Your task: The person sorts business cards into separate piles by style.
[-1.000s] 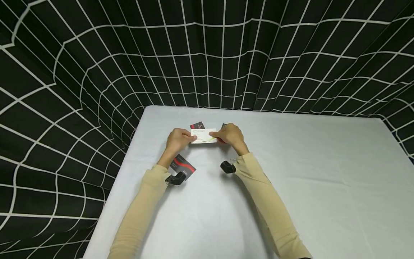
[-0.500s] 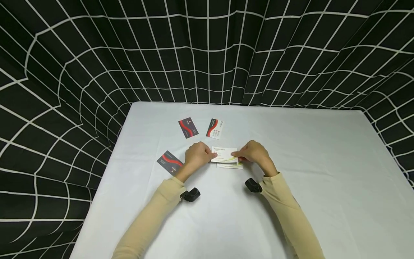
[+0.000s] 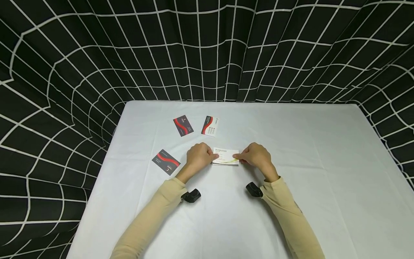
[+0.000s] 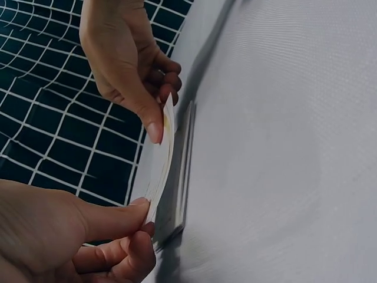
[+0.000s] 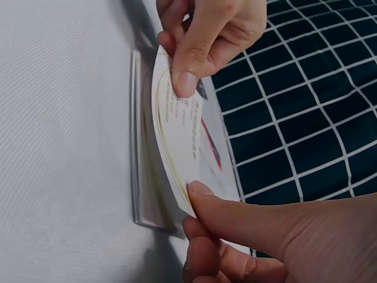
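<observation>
A white card [image 3: 225,156] pinched at both ends, close above a pile

A black curtain [image 3: 194,46] with a white grid fills the back and sides of my head feed. In front of it I have the table [image 3: 323,180] under its white cover. Two beige sleeves come in from the bottom edge: the left sleeve [image 3: 147,219] and the right sleeve [image 3: 294,219].

I see the left hand [image 3: 198,157] pinching the white card's left end between thumb and fingers, and the right hand [image 3: 257,157] pinching its right end the same way. The card carries small print and a yellow-green curve. My wrist feeds show it tilted and slightly bowed, just beside and above a flat pile [image 5: 147,188] on the table; I can't tell whether its lower edge touches.

To the left of the left hand lies a near dark card [image 3: 166,162] with a red band. Farther back is a second dark card [image 3: 183,126], also red-banded, and to its right a black-and-white card [image 3: 210,126], the two apart.

Smallest in my view are the black wrist units, left [image 3: 191,196] and right [image 3: 254,190], at the cuffs.
</observation>
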The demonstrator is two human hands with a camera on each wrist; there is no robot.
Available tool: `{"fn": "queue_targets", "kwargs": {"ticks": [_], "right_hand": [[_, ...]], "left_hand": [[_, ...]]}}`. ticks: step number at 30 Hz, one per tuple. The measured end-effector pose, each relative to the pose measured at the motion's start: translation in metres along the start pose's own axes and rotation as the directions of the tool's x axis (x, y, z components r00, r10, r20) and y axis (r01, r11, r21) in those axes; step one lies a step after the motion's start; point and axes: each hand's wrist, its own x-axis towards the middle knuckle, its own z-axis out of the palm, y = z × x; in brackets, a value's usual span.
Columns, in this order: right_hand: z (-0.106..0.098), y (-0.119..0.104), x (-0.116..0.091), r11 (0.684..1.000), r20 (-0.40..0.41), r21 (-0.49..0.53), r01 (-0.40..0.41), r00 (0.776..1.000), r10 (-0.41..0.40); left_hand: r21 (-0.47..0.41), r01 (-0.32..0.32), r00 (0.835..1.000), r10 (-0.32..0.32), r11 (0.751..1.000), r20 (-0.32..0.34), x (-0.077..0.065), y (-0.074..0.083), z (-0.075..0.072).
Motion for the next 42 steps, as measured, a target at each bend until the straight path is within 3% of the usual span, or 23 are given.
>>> {"fn": "queue_targets", "kwargs": {"ticks": [13, 19, 22, 26, 29, 33, 35, 38, 40, 42], "right_hand": [[0.005, -0.001, 0.004, 1.000, -0.047, -0.008, -0.002, 0.999, 0.001], [-0.001, 0.001, -0.002, 1.000, -0.028, -0.005, 0.005, 1.000, -0.006], [0.003, -0.011, -0.010, 0.999, -0.070, -0.022, 0.037, 0.997, -0.038], [0.015, -0.039, -0.022, 0.993, -0.112, -0.056, 0.101, 0.988, -0.107], [0.029, -0.065, -0.026, 0.985, -0.111, -0.091, 0.148, 0.981, -0.158], [0.052, -0.105, -0.024, 0.962, -0.100, -0.152, 0.227, 0.965, -0.243], [0.065, -0.123, -0.022, 0.945, -0.080, -0.182, 0.272, 0.954, -0.290], [0.087, -0.144, -0.017, 0.915, -0.047, -0.231, 0.332, 0.935, -0.351], [0.100, -0.154, -0.013, 0.900, -0.047, -0.257, 0.353, 0.925, -0.376], [0.111, -0.162, -0.009, 0.887, -0.061, -0.284, 0.364, 0.916, -0.396]], "left_hand": [[0.095, 0.005, 1.000, -0.006, 0.996, 0.012, 0.003, -0.006, 0.005], [0.042, -0.019, 0.999, 0.017, 0.999, 0.045, 0.000, -0.006, 0.001], [0.011, 0.001, 0.999, -0.001, 1.000, 0.041, -0.002, -0.016, -0.019], [0.055, 0.066, 0.998, -0.066, 0.996, -0.002, -0.003, -0.039, -0.062], [0.156, 0.164, 0.986, -0.156, 0.974, -0.064, -0.007, -0.058, -0.093], [0.244, 0.245, 0.969, -0.232, 0.938, -0.081, -0.017, -0.081, -0.115], [0.290, 0.197, 0.980, -0.200, 0.937, -0.019, -0.022, -0.089, -0.118], [0.362, 0.054, 0.993, -0.088, 0.931, 0.078, -0.026, -0.101, -0.115], [0.401, -0.027, 0.994, -0.018, 0.916, 0.107, -0.028, -0.107, -0.111], [0.421, -0.064, 0.995, 0.025, 0.905, 0.096, -0.029, -0.112, -0.108]]}}
